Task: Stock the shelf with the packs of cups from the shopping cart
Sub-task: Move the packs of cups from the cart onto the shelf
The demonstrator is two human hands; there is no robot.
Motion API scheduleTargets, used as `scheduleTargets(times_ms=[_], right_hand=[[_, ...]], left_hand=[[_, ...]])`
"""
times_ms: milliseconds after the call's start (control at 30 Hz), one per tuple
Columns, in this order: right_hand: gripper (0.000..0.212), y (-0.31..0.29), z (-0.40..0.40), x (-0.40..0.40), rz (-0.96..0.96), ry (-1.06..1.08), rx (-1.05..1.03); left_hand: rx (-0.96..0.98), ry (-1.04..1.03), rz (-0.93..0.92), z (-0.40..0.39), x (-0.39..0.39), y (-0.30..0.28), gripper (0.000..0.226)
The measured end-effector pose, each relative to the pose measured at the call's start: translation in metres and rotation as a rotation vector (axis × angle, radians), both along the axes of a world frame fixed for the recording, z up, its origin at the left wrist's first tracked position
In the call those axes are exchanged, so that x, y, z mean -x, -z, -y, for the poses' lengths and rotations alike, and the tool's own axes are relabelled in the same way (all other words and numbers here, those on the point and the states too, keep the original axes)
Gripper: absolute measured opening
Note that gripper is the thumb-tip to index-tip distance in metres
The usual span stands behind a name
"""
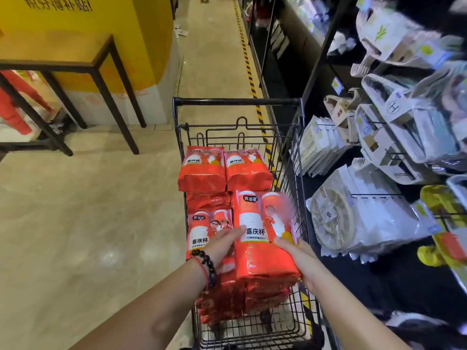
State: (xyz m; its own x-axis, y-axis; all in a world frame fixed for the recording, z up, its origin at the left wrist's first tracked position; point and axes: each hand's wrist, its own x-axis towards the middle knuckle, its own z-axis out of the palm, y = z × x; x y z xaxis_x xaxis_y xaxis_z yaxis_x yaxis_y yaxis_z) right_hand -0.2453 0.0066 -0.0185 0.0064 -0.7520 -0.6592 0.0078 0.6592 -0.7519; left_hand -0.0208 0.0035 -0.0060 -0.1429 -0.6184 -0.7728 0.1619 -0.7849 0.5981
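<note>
A black wire shopping cart [237,102] stands in the aisle, filled with several red packs of cups. I hold one red pack [262,238] between both hands just above the pile at the cart's near right. My left hand [225,245] grips its left edge, thumb on the front. My right hand [300,258] grips its right edge from beneath. Another pack [204,231] lies to its left, and two more packs [202,170] lie at the far end. The shelf [353,271] rises on the right.
The shelf's wire racks hold white bagged slippers and plates [358,218], with yellow items [444,223] lower right. A dark-legged wooden table [75,54] stands at the left before a yellow wall. A striped yellow-black floor line [249,69] runs beside the cart.
</note>
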Motion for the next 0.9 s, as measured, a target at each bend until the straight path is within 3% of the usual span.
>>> scheduleTargets(times_ms=[133, 267, 300, 467, 533, 600, 700, 767, 833, 867, 900], right_hand=[[0.044, -0.019, -0.003, -0.044, 0.048, -0.052, 0.145], [0.072, -0.02, -0.006, -0.082, -0.011, -0.086, 0.135], [0.071, -0.017, -0.006, -0.089, -0.025, -0.116, 0.121], [0.023, 0.001, 0.013, -0.114, -0.022, -0.176, 0.098], [0.024, 0.009, 0.026, -0.122, -0.041, -0.101, 0.077], [0.03, 0.021, 0.04, -0.125, -0.177, -0.069, 0.046], [0.035, 0.047, 0.055, -0.129, -0.405, -0.218, 0.037], [0.034, 0.06, 0.058, -0.132, -0.427, -0.297, -0.1], [0.083, 0.07, 0.06, -0.135, -0.366, -0.324, -0.302], [0.101, 0.073, 0.062, -0.137, -0.304, -0.332, -0.379], [0.106, 0.077, 0.064, -0.139, -0.272, -0.35, -0.405]], left_hand=[[0.139, -0.062, -0.108, 0.0, -0.017, -0.001, 0.073], [0.236, -0.117, -0.072, -0.008, -0.048, 0.001, 0.071], [0.246, -0.132, -0.076, -0.01, -0.056, 0.002, 0.069], [0.197, -0.272, -0.101, -0.019, -0.103, 0.008, 0.061], [0.185, -0.296, -0.123, -0.023, -0.123, 0.011, 0.059], [0.185, -0.312, -0.135, -0.027, -0.141, 0.014, 0.06], [0.187, -0.322, -0.145, -0.032, -0.163, 0.016, 0.062], [0.195, -0.313, -0.117, -0.036, -0.175, 0.016, 0.067], [0.206, -0.308, -0.09, -0.039, -0.184, 0.014, 0.065], [0.209, -0.308, -0.076, -0.041, -0.187, 0.013, 0.062], [0.212, -0.304, -0.064, -0.042, -0.19, 0.012, 0.062]])
